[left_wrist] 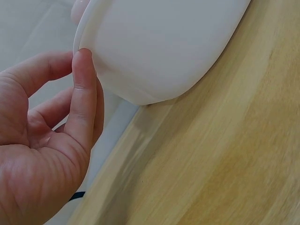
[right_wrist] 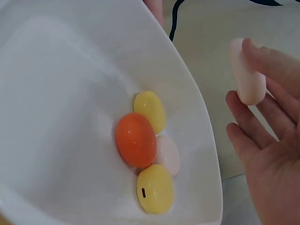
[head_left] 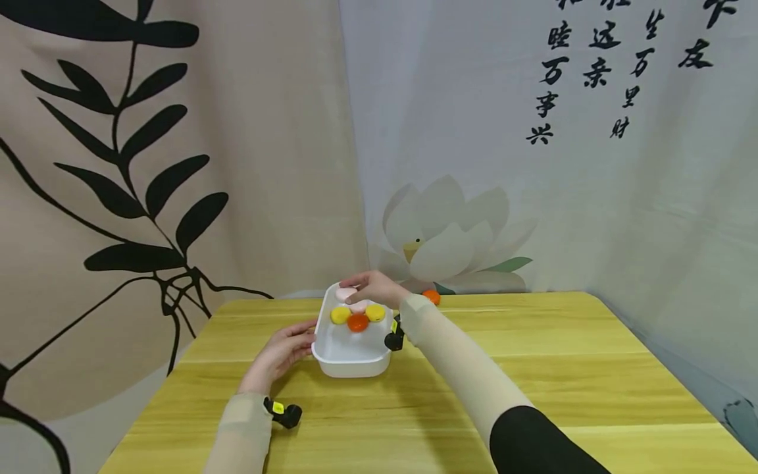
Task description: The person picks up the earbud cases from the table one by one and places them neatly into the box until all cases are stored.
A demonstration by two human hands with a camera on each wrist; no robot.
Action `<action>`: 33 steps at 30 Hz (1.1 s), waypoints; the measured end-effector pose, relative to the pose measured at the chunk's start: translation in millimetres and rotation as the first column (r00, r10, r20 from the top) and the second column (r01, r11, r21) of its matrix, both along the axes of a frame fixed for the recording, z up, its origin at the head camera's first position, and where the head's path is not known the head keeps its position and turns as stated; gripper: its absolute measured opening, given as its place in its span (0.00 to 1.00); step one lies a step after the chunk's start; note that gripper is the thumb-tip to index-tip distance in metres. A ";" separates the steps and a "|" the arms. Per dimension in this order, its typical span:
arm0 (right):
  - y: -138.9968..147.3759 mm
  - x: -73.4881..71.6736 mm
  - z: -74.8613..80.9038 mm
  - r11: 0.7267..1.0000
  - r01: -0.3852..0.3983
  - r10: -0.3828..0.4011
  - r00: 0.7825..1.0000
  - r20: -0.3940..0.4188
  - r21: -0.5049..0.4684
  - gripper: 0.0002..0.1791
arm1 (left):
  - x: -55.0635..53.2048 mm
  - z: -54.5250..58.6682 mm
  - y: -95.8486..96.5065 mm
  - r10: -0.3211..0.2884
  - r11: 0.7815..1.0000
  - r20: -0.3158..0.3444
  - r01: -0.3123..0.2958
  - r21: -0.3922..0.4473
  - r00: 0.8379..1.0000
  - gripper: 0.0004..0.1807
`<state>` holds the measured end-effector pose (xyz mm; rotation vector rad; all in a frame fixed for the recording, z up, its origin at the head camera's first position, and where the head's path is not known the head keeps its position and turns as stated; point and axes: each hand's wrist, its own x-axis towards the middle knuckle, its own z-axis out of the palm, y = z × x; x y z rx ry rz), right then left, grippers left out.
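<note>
A white rectangular tray [head_left: 355,370] is near the far edge of the table. My left hand [head_left: 284,352] grips its left side, with fingertips at the rim in the left wrist view. Between thumb and fingers, my right hand [head_left: 379,288] pinches a smooth pale pink pebble-like piece [right_wrist: 248,77] over the tray's far end. Inside, an orange rounded piece [right_wrist: 136,140] lies against two yellow pieces [right_wrist: 150,112] and another pale pink piece [right_wrist: 168,155]. One yellow piece [right_wrist: 155,190] bears a small black mark. These pieces cluster towards the tray's far part.
The wooden table [head_left: 533,368] extends to both sides and in front of the tray. Another orange piece [head_left: 431,297] lies at the table's far edge, just beyond the right wrist. A printed cloth [head_left: 284,164] hangs behind the table.
</note>
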<state>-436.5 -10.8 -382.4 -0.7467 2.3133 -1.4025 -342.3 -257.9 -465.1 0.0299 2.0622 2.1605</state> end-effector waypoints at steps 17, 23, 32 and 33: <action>-11.6 4.6 -6.9 0.993 0.080 -0.076 0.996 -0.051 0.088 0.24 | -2.2 -3.2 -1.1 -0.013 1.000 0.001 0.013 0.006 1.000 0.26; -16.1 2.3 -11.4 0.989 0.098 -0.090 0.994 -0.067 0.115 0.24 | 0.5 -1.3 -1.0 -0.007 1.000 0.004 0.007 0.004 1.000 0.26; -23.1 2.0 -12.2 0.988 0.079 -0.071 0.995 -0.067 0.136 0.23 | -0.2 -1.7 -2.5 -0.022 1.000 -0.018 0.022 0.013 1.000 0.28; -23.8 0.6 -13.3 0.988 0.075 -0.067 0.996 -0.066 0.138 0.23 | -0.3 -1.9 -2.4 -0.022 1.000 -0.017 0.023 0.015 1.000 0.28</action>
